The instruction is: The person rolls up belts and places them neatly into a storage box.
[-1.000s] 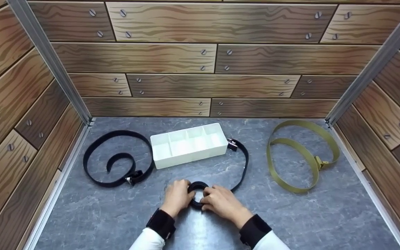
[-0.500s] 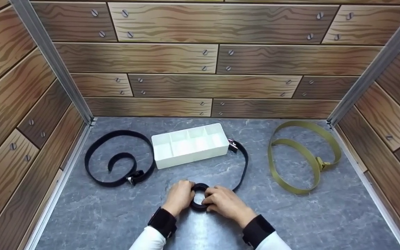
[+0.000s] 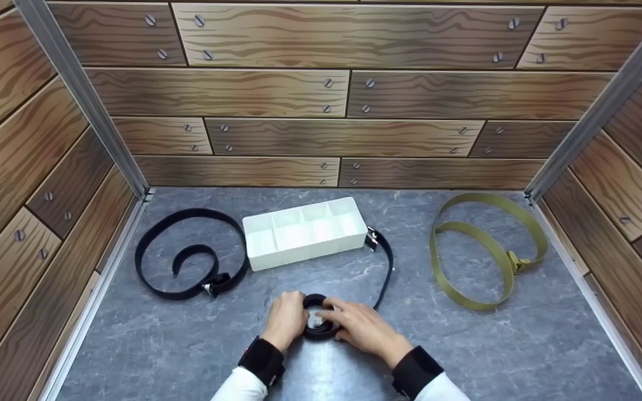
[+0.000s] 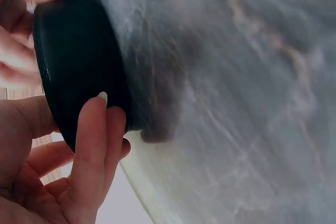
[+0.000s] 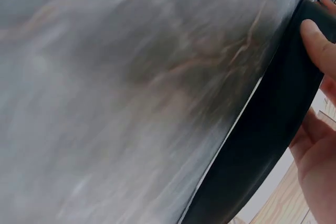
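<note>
A black belt is rolled into a coil (image 3: 321,333) near the front middle in the head view. Its outer run bends to the right and back, ending in a silver buckle (image 3: 373,239). My left hand (image 3: 286,320) grips the coil's left side; the left wrist view shows curled fingers (image 4: 90,148) on the dark strap (image 4: 79,59). From the right, my right hand (image 3: 363,328) pinches the coil, with fingers reaching into its centre. In the right wrist view a smooth belt strap (image 5: 265,121) stands on edge, with fingers around it at the right edge.
A white tray (image 3: 305,250) with several compartments lies behind the coil, close to the buckle. A second black belt (image 3: 138,259) lies looped at left, touching or nearly touching the tray. An olive belt (image 3: 437,267) lies looped at right. Wood-patterned walls (image 3: 276,136) enclose the grey surface (image 3: 148,345).
The loose run of the belt has drawn in slightly and the buckle has turned a little. The right fingers have shifted on the coil, whose inner turns look looser.
</note>
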{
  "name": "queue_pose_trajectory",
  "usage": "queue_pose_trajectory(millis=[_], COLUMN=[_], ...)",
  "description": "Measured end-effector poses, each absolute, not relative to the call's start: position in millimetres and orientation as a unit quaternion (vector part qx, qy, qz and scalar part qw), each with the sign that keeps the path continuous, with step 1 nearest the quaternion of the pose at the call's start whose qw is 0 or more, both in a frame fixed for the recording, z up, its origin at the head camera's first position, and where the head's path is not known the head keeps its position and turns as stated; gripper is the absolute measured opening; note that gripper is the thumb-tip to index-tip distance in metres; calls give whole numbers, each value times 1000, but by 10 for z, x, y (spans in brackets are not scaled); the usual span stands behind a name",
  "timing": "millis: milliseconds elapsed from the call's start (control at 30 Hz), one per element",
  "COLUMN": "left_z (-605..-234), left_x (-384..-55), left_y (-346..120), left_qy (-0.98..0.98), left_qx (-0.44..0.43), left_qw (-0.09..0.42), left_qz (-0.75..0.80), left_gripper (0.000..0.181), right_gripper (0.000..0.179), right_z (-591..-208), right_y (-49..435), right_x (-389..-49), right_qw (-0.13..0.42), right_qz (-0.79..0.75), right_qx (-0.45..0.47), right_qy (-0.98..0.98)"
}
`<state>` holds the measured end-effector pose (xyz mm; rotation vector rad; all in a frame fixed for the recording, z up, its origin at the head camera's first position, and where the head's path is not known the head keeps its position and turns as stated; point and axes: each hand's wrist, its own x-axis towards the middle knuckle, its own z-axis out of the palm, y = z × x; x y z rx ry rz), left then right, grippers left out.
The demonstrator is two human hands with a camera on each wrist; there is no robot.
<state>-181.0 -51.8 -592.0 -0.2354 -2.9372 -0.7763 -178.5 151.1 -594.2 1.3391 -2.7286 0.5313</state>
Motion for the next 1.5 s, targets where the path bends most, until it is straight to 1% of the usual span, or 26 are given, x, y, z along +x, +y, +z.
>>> queue_pose_trajectory(millis=[67, 100, 133, 300, 367, 500, 600, 700, 833, 900, 1000, 1100, 1367, 1500], left_z=[-5920, -5917, -5915, -5905, -5901, -5902, -5906, -5904, -5905, -5907, -5902, -5894, -5892, -5906], left_x=[-1812, -1815, -1815, -1820, -1819, -1819, -1826, -1829, -1830, -1832, -1832, -1828, -1823, -1823], left_y=[-564, -591, -620, -772, -829, -921, -961, -977, -976, -974, -975, -976, -974, -962], left_qy=[-964, -965, -965, -966, -965, -966, -967, -967, -966, -966, -966, -966, -965, -965], left_qx=[-80, -80, -81, -92, -96, -94, -94, -94, -97, -100, -103, -102, -94, -94], left_qw=[53, 54, 54, 40, 35, 25, 21, 17, 24, 30, 32, 26, 24, 33], left_qz=[-248, -246, -243, -240, -240, -238, -236, -238, -237, -235, -235, -238, -242, -241], left_gripper=[7, 8, 9, 13, 14, 13, 12, 11, 14, 17, 18, 16, 12, 11], right_gripper=[62, 61, 57, 19, 16, 22, 24, 31, 51, 59, 65, 68, 87, 93], right_z=[-5945, -5949, -5953, -5954, -5940, -5896, -5862, -5838, -5814, -5805, -5794, -5784, -5750, -5725], right_y=[1586, 1629, 1675, 1932, 2036, 2230, 2337, 2396, 2427, 2444, 2481, 2531, 2583, 2543], right_x=[-1787, -1793, -1803, -1892, -1940, -2030, -2075, -2101, -2119, -2130, -2160, -2193, -2281, -2284], right_qw=[26, 27, 30, 55, 63, 75, 71, 48, 1, -13, -17, -16, -53, -48], right_qz=[177, 175, 171, 111, 90, 70, 74, 76, 72, 70, 66, 60, 78, 85], right_qx=[420, 415, 413, 406, 397, 367, 342, 320, 278, 259, 244, 236, 195, 194], right_qy=[-890, -892, -894, -905, -911, -925, -934, -943, -958, -963, -967, -970, -976, -976])
